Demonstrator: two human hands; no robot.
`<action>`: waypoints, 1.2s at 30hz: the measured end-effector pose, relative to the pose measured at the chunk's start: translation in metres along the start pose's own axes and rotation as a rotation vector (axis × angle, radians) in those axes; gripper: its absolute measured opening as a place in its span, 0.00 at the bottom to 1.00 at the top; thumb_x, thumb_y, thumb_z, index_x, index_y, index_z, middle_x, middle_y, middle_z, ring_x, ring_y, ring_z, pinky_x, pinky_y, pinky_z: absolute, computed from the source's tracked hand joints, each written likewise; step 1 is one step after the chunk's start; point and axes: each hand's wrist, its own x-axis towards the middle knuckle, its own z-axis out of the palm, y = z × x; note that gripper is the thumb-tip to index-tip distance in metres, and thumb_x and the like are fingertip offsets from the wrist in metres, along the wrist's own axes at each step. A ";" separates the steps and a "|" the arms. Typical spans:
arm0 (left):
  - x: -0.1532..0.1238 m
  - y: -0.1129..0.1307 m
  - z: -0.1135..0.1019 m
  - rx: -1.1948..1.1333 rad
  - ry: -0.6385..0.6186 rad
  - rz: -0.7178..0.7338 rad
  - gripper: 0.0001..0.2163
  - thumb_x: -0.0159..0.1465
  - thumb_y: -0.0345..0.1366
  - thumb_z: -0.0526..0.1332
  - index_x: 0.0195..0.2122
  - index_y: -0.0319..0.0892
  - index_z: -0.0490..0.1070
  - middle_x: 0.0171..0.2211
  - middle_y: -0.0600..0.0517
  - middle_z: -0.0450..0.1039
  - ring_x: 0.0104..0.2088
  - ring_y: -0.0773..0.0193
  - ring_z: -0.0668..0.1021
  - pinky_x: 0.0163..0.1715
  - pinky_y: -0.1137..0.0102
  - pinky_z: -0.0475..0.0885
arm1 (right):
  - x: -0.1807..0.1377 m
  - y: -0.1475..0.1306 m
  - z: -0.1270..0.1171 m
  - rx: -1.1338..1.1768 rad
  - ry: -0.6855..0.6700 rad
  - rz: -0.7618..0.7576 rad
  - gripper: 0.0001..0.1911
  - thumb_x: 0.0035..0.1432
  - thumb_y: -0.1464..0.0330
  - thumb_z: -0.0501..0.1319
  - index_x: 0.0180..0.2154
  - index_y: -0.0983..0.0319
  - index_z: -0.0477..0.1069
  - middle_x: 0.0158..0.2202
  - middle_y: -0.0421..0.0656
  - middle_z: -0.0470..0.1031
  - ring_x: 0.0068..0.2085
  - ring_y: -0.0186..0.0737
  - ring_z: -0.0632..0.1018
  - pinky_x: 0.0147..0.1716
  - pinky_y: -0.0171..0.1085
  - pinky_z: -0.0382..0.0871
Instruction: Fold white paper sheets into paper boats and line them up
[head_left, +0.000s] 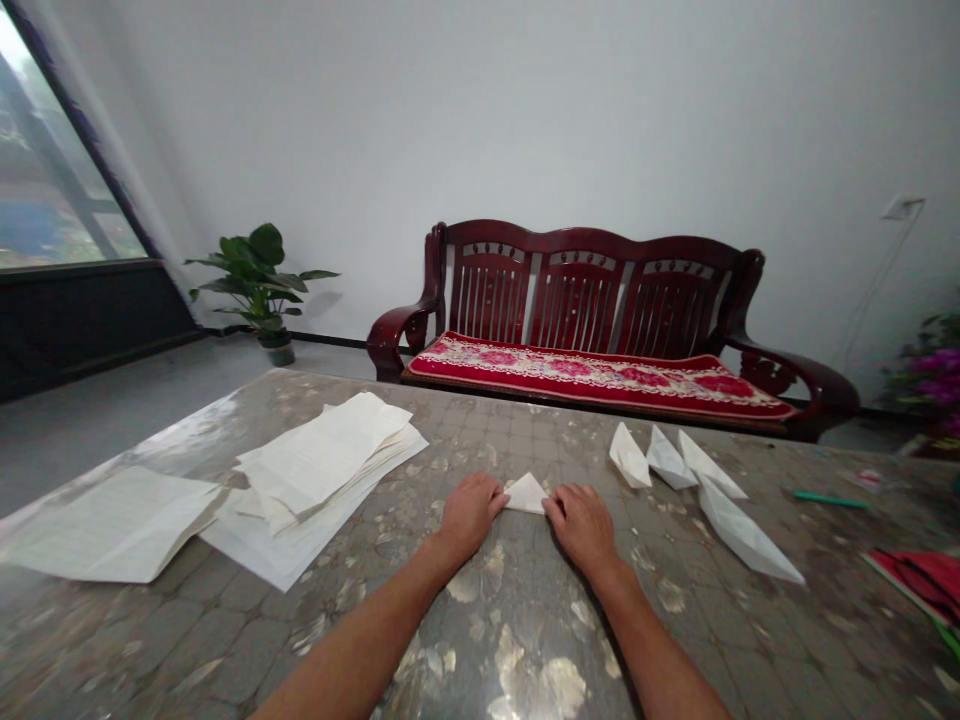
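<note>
Pinched at its two low corners by the left hand [472,512] and right hand [582,524], a small white paper triangle [527,494] sits between them on the shiny, flowery table [487,640]. Thin, flat sheets [322,460] lie messily to the left. Four pointy paper boats [750,535] sit to the right.

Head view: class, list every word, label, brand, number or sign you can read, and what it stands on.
No text can be read.
Paper stack: faint marks, too blurred to read.
Sheet at far left: faint lines, too blurred to read.
Folded paper and paper boats: none legible.
</note>
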 end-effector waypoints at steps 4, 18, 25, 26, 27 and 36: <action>0.001 0.001 0.002 0.063 0.008 -0.012 0.09 0.69 0.38 0.56 0.34 0.42 0.73 0.38 0.48 0.74 0.42 0.57 0.76 0.43 0.67 0.68 | 0.001 -0.005 -0.002 -0.040 -0.035 0.050 0.11 0.65 0.63 0.58 0.30 0.59 0.72 0.33 0.42 0.77 0.38 0.42 0.72 0.37 0.37 0.56; 0.003 0.008 0.000 0.077 0.002 -0.079 0.06 0.67 0.37 0.58 0.41 0.43 0.71 0.43 0.48 0.74 0.43 0.57 0.77 0.42 0.66 0.67 | 0.001 -0.005 0.002 -0.036 -0.026 0.104 0.07 0.63 0.64 0.60 0.33 0.59 0.72 0.35 0.43 0.75 0.40 0.44 0.71 0.38 0.39 0.56; 0.003 0.011 -0.003 0.017 -0.023 -0.048 0.06 0.67 0.34 0.57 0.43 0.45 0.72 0.42 0.50 0.75 0.45 0.58 0.76 0.44 0.67 0.67 | 0.000 -0.009 -0.002 -0.029 0.012 -0.199 0.15 0.64 0.74 0.57 0.48 0.53 0.73 0.43 0.44 0.74 0.44 0.43 0.69 0.42 0.39 0.57; 0.002 0.011 -0.003 0.014 -0.024 -0.043 0.07 0.67 0.34 0.57 0.44 0.45 0.72 0.43 0.50 0.75 0.45 0.58 0.76 0.44 0.67 0.67 | 0.001 -0.010 -0.004 -0.022 -0.012 -0.239 0.16 0.64 0.74 0.57 0.49 0.52 0.73 0.44 0.43 0.74 0.44 0.43 0.69 0.42 0.38 0.57; 0.002 0.011 -0.003 0.014 -0.024 -0.039 0.07 0.68 0.34 0.57 0.44 0.45 0.72 0.43 0.49 0.75 0.45 0.58 0.77 0.44 0.67 0.67 | 0.002 -0.012 -0.005 -0.014 -0.039 -0.272 0.17 0.64 0.74 0.57 0.50 0.51 0.73 0.44 0.43 0.74 0.44 0.42 0.69 0.42 0.38 0.58; 0.008 0.012 -0.003 0.066 -0.036 -0.072 0.09 0.69 0.34 0.54 0.45 0.46 0.72 0.44 0.49 0.76 0.43 0.59 0.78 0.41 0.68 0.69 | 0.003 -0.023 -0.006 -0.087 -0.139 -0.269 0.20 0.64 0.74 0.55 0.55 0.52 0.71 0.45 0.46 0.74 0.45 0.45 0.70 0.40 0.39 0.58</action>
